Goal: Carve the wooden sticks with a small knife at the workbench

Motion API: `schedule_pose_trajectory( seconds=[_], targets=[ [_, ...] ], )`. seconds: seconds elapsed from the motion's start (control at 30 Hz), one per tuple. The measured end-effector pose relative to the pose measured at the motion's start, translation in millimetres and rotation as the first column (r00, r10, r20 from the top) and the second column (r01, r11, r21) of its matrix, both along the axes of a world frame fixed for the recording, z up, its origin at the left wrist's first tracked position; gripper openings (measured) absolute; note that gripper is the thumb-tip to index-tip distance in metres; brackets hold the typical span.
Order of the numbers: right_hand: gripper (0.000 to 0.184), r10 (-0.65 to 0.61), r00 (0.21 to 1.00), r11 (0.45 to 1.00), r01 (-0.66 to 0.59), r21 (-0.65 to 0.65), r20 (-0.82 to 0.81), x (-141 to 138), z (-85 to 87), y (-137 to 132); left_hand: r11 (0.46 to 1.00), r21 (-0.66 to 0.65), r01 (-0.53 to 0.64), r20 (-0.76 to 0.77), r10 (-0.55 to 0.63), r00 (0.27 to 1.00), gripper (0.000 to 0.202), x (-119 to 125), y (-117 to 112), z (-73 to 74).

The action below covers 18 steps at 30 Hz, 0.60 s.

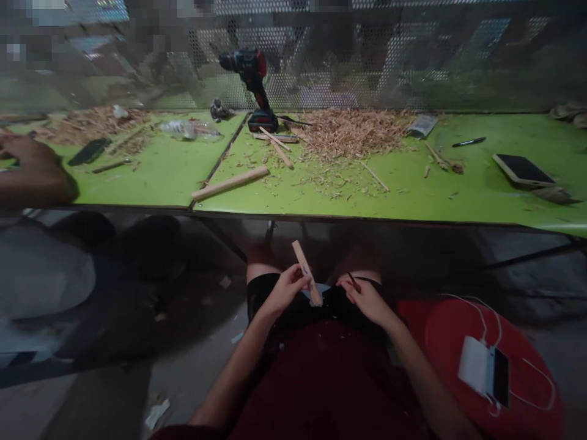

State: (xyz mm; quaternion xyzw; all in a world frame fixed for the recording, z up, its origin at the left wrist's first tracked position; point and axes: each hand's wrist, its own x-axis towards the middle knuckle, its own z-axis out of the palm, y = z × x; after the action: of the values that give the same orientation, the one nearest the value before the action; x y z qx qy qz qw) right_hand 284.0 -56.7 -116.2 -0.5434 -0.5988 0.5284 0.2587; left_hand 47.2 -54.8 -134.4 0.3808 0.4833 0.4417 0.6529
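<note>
1. My left hand (288,287): fingers and thumb closed on a flat, pale wooden stick (302,263), gripped around its middle.
2. Stick sits tilted in that grip: one end sticks out past my fingers toward the table edge, other end drops toward my lap. Small blue mark on it, just beside the fingertips.
3. My right hand (364,298): fingers closed around a slim, dark brown tool (353,280); tip type too small to tell. Near the stick, not touching it.
4. Both hands above my black shorts (263,293), below the bright green tabletop (413,198).
5. On the tabletop: black-and-red cordless drill (254,82) upright, heap of tan wood shavings (353,131) beside it, thick round wooden rod (232,183) near the front edge.
</note>
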Motion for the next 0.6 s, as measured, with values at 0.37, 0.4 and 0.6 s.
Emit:
schedule_pose_trajectory(
  seconds=[0.37,0.4,0.6],
  targets=[
    [0.042,-0.306,0.819,0.943,0.192,-0.270,-0.485,-45.3,28.8,-15.1,0.966,0.190,-0.177,0.033,0.174,0.984,0.037,16.2,-19.1,54.1],
    [0.041,-0.319,0.797,0.940,0.197,-0.279,-0.513,-41.8,33.4,-13.1,0.972,0.218,-0.084,0.049,0.075,0.996,0.037,9.9,-22.1,59.1],
    [0.037,-0.299,0.779,0.949,0.181,-0.260,-0.551,-23.4,58.4,-1.3,0.823,0.160,0.546,0.244,-0.569,0.786,0.051,-20.2,-32.8,80.4]
  ],
)
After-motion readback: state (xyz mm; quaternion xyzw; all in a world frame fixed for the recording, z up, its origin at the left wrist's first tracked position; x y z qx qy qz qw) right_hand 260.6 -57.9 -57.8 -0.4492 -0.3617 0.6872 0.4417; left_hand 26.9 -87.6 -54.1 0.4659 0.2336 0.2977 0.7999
